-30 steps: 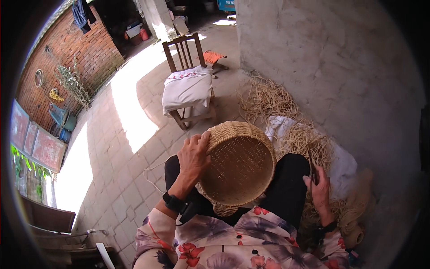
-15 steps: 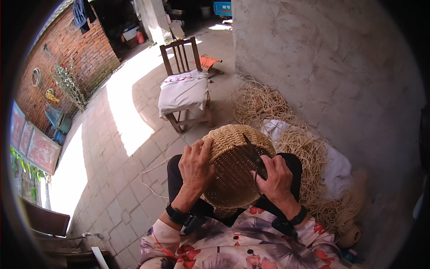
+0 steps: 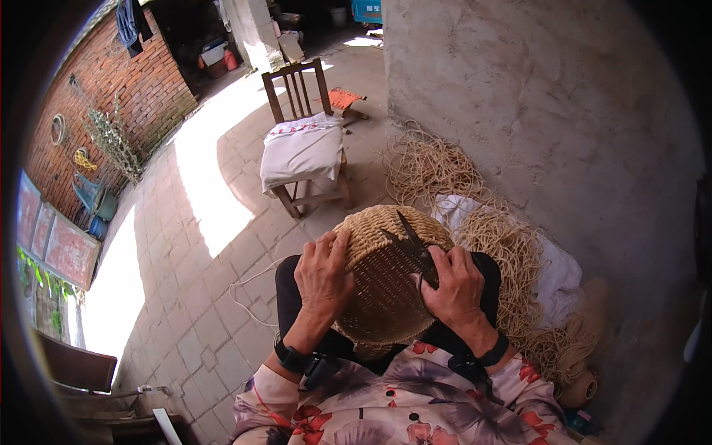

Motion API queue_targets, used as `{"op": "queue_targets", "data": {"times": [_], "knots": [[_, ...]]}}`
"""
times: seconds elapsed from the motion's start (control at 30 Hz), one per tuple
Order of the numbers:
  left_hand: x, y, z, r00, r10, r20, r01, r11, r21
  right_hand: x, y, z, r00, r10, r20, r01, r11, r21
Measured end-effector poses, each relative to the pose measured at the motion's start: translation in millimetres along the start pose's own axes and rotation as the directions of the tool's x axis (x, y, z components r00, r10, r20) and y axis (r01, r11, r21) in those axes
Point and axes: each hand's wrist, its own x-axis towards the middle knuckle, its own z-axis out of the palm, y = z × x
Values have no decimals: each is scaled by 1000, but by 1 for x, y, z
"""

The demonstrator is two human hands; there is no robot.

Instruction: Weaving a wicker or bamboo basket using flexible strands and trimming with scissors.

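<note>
A round woven basket point(image 3: 374, 285) of straw-coloured cord rests tilted on my lap, its inside facing me. My left hand point(image 3: 322, 274) grips the rim at its left side, fingers over the outside and thumb inside. In my right hand point(image 3: 456, 285) is a pair of dark scissors point(image 3: 417, 251), held by the handles. Their blades are parted and point up and left, over the basket's far rim. A loose strand of cord point(image 3: 245, 300) trails onto the paving left of my knee.
A wooden chair point(image 3: 300, 152) with a white cloth on its seat stands ahead, with an orange-topped folding stool point(image 3: 343, 99) behind it. Heaps of pale cord point(image 3: 504, 256) lie on white sacking along the grey wall point(image 3: 549, 111) to my right. Stone paving point(image 3: 215, 326) spreads to my left.
The scissors have turned a little more upright and their blades have spread wider. My right hand has shifted slightly; my left stays on the rim.
</note>
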Motion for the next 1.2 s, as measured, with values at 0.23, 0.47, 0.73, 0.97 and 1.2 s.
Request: {"op": "queue_targets", "data": {"times": [0.23, 0.47, 0.73, 0.97, 1.2], "knots": [[0, 1, -1, 1000, -11, 7, 11, 1000, 7, 1, 4, 10, 999, -53, -5, 53, 999, 3], [-1, 1, 1, 1000, -9, 1, 9, 1000, 0, 2, 16, 16, 992, -123, -12, 124, 992, 32], [0, -1, 2, 1000, -17, -13, 17, 999, -36, 9, 31, 11, 991, -127, 43, 114, 966, 232], [3, -27, -3, 994, -102, -34, 99, 991, -88, 3, 41, -16, 973, 225, 42, -229, 944, 237], [19, -57, -26, 919, -353, 175, 393, 795, -462, 22, 40, -34, 979, 204, -12, -196, 956, 217]]}}
